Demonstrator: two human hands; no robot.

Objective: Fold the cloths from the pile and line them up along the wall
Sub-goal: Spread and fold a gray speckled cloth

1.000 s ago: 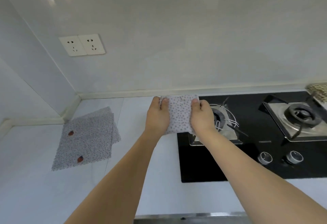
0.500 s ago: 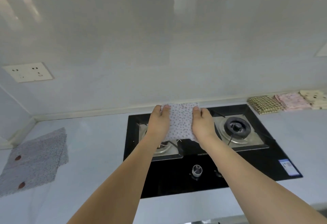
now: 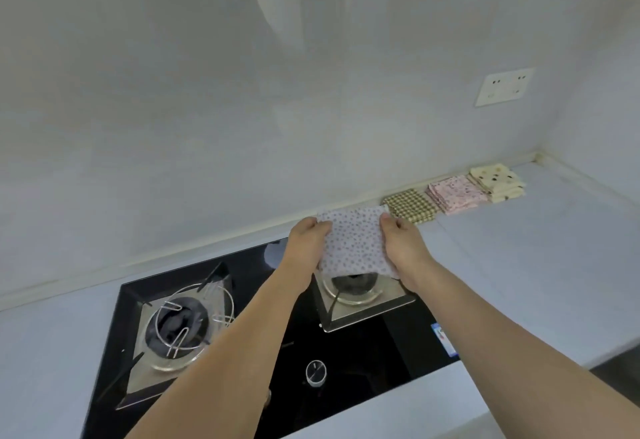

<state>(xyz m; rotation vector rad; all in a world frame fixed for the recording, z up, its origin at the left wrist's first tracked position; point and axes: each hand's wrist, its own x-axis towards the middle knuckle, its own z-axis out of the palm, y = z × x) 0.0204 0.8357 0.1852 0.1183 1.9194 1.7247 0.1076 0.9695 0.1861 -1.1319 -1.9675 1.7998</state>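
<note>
A folded white cloth with small purple dots hangs in the air above the right burner, held on both sides. My left hand grips its left edge and my right hand grips its right edge. Along the wall to the right lie three folded cloths in a row: a green checked cloth nearest my right hand, a pink flowered cloth, and a cream cloth with dark spots by the corner. The pile of unfolded cloths is out of view.
A black glass gas hob fills the counter below my arms, with a left burner and wire stand, a right burner and a knob. A wall socket sits above the folded row. White countertop lies to the right.
My view and both hands have swung to the right along the wall, carrying the dotted cloth past the left burner to the right one. The folded row has come closer; the pile has left the view.
</note>
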